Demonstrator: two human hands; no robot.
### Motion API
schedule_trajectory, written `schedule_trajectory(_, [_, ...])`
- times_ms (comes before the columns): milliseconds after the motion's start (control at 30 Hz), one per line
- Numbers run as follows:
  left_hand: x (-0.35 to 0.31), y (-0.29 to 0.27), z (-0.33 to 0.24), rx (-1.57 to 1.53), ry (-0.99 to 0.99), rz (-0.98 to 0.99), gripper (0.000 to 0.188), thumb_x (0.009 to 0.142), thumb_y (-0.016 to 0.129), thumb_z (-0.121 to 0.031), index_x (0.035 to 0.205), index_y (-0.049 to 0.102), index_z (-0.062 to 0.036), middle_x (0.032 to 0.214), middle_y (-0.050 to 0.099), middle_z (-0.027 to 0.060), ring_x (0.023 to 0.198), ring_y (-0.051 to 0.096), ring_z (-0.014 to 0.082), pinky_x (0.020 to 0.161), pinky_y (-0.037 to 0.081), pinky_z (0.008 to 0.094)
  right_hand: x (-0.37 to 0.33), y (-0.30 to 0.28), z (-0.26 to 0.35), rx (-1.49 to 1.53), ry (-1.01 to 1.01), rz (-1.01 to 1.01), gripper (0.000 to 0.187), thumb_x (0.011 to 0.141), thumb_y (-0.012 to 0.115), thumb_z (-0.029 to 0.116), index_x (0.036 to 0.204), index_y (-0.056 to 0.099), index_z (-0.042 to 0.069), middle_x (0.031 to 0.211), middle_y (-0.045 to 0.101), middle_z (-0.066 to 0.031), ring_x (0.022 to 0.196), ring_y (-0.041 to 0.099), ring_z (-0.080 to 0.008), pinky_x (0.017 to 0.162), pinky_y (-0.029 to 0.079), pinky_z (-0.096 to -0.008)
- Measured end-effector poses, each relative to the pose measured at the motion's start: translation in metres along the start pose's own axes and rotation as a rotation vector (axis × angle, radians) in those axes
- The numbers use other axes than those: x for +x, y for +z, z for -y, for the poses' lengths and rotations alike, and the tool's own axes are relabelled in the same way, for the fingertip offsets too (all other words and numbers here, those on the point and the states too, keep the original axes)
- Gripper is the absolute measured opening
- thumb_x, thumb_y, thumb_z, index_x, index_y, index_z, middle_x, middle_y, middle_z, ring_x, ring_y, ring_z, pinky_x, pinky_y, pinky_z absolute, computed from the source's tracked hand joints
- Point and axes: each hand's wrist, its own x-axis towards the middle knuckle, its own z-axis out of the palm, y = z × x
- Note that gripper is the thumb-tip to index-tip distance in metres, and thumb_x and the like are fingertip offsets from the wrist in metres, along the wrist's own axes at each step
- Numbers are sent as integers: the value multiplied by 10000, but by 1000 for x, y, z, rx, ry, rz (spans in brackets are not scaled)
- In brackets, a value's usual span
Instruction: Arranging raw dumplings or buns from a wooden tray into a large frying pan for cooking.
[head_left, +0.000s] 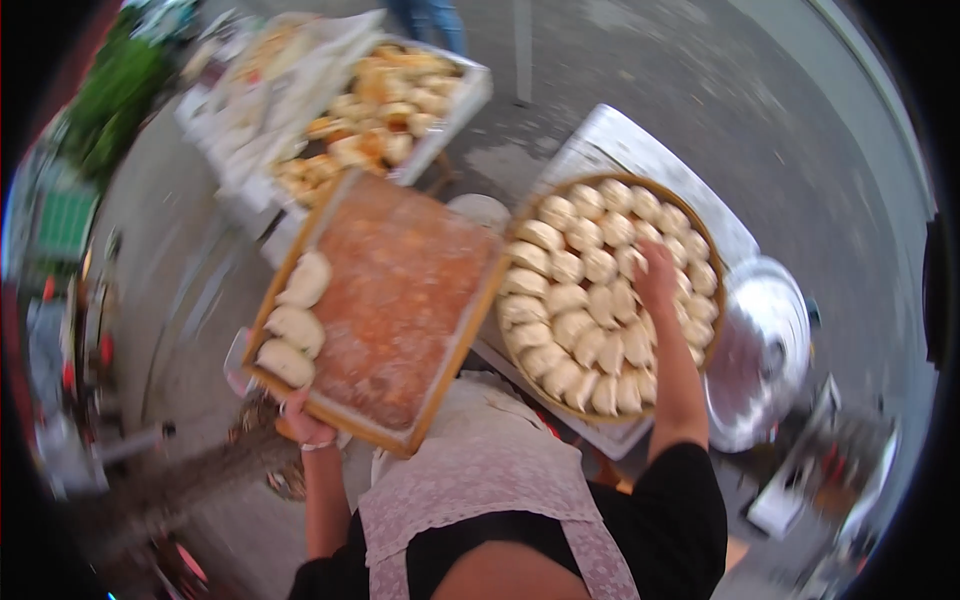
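Observation:
My left hand [306, 420] grips the near-left corner of a wooden-framed tray [395, 300] with a reddish-brown, flour-dusted bottom. Three pale, elongated dough buns [293, 332] lie along the tray's left side. To the right sits a round steamer basket [717, 330] with a tan rim, packed with pale buns [570, 328]. Some of these are round and pleated, others long and folded. My right hand [657, 278] reaches over the basket's right half, its fingers closed at a bun [628, 262] among the others. Part of that bun is hidden by the hand.
A domed metal lid [760, 350] stands right of the basket, on the pale table's side [600, 130]. Beyond the tray, a white box [470, 85] holds golden-brown baked pieces, partly covered by cloth [270, 110]. A person's jeans-clad legs [428, 22] show at the top.

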Motion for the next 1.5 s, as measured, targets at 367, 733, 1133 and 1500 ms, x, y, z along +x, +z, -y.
schedule_trajectory(367, [17, 6, 7, -324, -114, 154, 423, 709, 561, -119, 1113, 534, 2, 1034, 603, 133, 937, 603, 257, 851, 494, 408, -25, 10, 155, 534, -63, 391, 185, 831, 585, 104, 994, 588, 17, 825, 572, -31, 644, 476, -110, 550, 407, -241])
schedule_trajectory(733, [32, -30, -53, -475, -114, 169, 366, 635, 611, -85, 997, 593, -32, 940, 622, 90, 856, 597, 224, 826, 484, 384, -55, 64, 286, 1007, 177, 1133, 483, 885, 586, 271, 1268, 451, 10, 923, 580, -78, 677, 492, -83, 572, 422, -193])
schedule_trajectory(1133, [52, -128, -119, -504, 93, 219, 498, 710, 545, -63, 1203, 487, -20, 993, 610, 86, 856, 617, 180, 771, 515, 353, -57, 144, 437, 947, -16, 1317, 348, 847, 538, 278, 974, 613, -38, 860, 630, -81, 744, 581, -152, 643, 470, -280])
schedule_trajectory(1500, [43, -120, -103, -533, 131, 188, 502, 662, 602, -47, 1157, 519, -23, 1047, 592, 102, 944, 586, 210, 867, 475, 359, -68, 140, 442, 1029, 34, 1279, 266, 937, 472, 300, 995, 491, 41, 745, 633, -88, 560, 553, -107, 473, 455, -225])
